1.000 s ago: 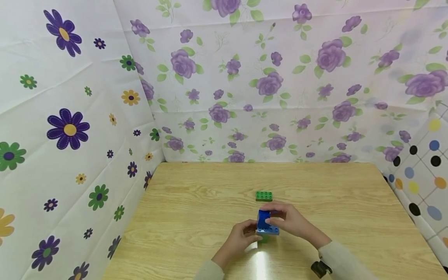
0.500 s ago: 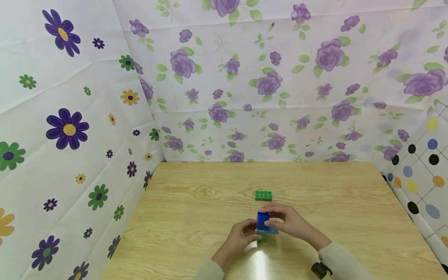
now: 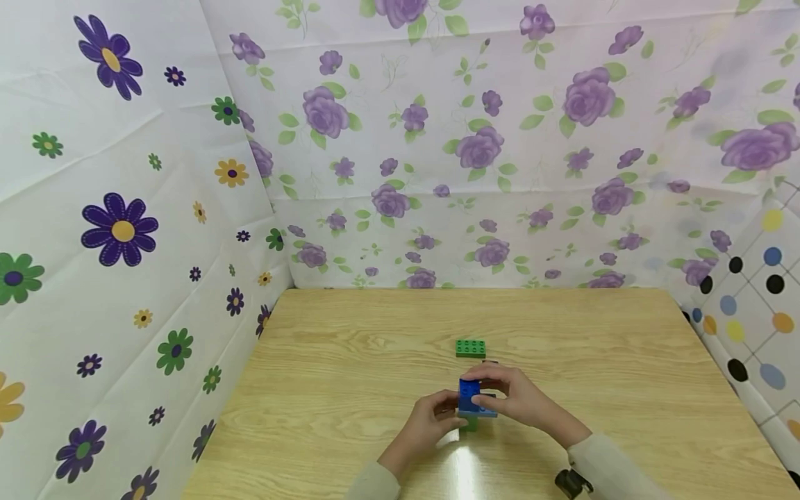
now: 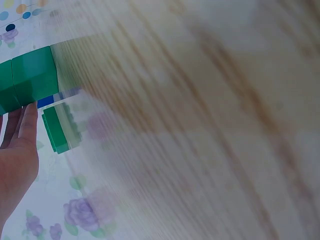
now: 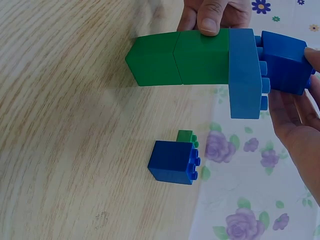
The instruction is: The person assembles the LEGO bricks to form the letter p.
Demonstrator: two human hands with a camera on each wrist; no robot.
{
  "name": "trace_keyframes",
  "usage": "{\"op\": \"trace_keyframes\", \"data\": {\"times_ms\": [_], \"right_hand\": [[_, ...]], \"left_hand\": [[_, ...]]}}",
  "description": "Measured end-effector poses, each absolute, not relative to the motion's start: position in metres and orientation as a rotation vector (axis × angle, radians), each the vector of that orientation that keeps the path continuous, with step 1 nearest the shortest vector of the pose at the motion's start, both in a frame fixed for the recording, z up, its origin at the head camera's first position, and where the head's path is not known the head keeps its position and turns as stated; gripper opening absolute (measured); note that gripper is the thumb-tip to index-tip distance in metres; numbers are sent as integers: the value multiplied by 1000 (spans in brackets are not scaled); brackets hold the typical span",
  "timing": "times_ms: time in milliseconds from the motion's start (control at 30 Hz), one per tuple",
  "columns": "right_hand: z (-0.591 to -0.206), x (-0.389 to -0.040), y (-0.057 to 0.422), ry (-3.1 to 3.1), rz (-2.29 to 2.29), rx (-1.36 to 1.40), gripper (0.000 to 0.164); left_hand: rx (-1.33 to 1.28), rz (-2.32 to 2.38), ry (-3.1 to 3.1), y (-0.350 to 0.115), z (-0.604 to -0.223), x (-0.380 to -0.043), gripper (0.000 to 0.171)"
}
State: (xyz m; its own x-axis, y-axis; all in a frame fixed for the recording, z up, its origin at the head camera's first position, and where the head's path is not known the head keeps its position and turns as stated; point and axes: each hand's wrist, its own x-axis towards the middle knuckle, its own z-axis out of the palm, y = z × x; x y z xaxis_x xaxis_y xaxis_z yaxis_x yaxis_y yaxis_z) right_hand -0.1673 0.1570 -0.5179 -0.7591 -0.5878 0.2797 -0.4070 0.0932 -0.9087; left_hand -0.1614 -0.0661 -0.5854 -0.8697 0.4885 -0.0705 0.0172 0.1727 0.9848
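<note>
Both sets of fingers are curled: the left hand (image 3: 426, 422) holds stacked green blocks (image 5: 200, 60), the right hand (image 3: 520, 398) pinches a dark blue block (image 5: 285, 62) above.

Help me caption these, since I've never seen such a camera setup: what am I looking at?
No robot here: these are a person's bare left hand and right hand. The wide view is taken from the head, the close ones from each wrist. The left hand grips a stack: two green blocks topped by a light blue block. The right hand holds a dark blue block at the light one's studs. On the wooden table lie a separate green block and another dark blue block.
</note>
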Motion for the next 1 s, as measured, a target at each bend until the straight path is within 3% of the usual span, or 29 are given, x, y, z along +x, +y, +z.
{"op": "trace_keyframes", "data": {"times_ms": [1000], "right_hand": [[-522, -160, 153, 2441, -1611, -1068, 34]], "left_hand": [[520, 1729, 2122, -66, -583, -160, 37]]}}
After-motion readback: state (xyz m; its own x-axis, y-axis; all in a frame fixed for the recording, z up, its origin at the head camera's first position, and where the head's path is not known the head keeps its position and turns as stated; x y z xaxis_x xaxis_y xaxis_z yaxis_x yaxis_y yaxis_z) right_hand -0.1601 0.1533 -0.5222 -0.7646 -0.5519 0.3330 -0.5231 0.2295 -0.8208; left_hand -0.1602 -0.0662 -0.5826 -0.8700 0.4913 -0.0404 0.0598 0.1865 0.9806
